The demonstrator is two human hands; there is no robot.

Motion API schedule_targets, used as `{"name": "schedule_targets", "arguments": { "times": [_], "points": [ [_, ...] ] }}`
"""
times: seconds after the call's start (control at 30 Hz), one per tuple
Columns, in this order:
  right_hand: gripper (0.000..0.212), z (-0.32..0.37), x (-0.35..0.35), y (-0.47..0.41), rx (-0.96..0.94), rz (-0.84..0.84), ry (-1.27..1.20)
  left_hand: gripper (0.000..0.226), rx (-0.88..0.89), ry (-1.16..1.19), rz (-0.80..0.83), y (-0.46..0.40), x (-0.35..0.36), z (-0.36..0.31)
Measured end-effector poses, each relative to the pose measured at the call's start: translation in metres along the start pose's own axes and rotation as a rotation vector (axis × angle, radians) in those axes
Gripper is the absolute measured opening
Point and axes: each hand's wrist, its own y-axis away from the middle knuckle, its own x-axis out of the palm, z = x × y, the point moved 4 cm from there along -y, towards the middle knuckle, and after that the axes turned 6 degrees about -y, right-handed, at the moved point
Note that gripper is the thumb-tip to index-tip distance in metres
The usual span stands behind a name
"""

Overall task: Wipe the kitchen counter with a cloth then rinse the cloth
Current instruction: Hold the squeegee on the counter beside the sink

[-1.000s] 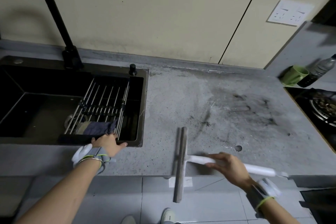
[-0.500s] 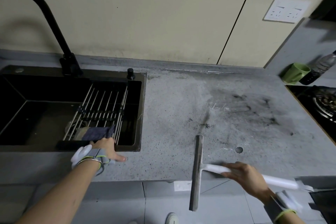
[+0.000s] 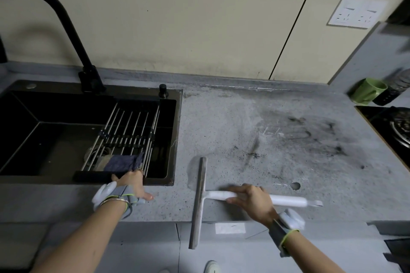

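Left hand (image 3: pixel 131 184) at the sink (image 3: pixel 177 131) rim, fingers hidden over the edge, grasp indeterminable; cloth (image 3: pixel 124 163) on the rack (image 3: pixel 128 135) just beyond. Right hand (image 3: pixel 253 200) grips the squeegee (image 3: pixel 200 201) handle on the counter (image 3: pixel 244 122); blade overhangs the front edge.

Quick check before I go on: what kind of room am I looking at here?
Most likely a home kitchen: a black sink with a tall faucet set in a grey counter, and a gas burner at the right edge.

Speckled matt stone counter (image 3: pixel 221 122) — metal rack (image 3: pixel 131 131).
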Motion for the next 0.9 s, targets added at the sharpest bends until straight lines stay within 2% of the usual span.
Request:
{"name": "schedule_targets", "arguments": {
  "times": [0.23,0.47,0.67,0.83,0.9],
  "points": [
    [0.032,0.023,0.012,-0.005,-0.039,-0.026,-0.001,0.089,-0.002,0.027,-0.016,0.0,0.001,0.002],
    [0.033,-0.028,-0.025,0.028,0.061,-0.024,-0.063,0.086,-0.016,0.02,-0.006,0.004,-0.003,-0.001],
    [0.033,-0.075,-0.051,0.061,0.18,-0.066,-0.058,0.072,-0.025,-0.006,-0.004,0.007,-0.007,-0.006],
    [0.033,-0.083,-0.049,0.064,0.228,-0.07,-0.053,0.051,-0.025,-0.011,-0.013,0.006,-0.011,-0.008],
    [0.031,-0.079,-0.046,0.059,0.216,-0.073,-0.05,0.049,-0.021,-0.012,-0.018,0.006,-0.011,-0.008]
  ]
}}
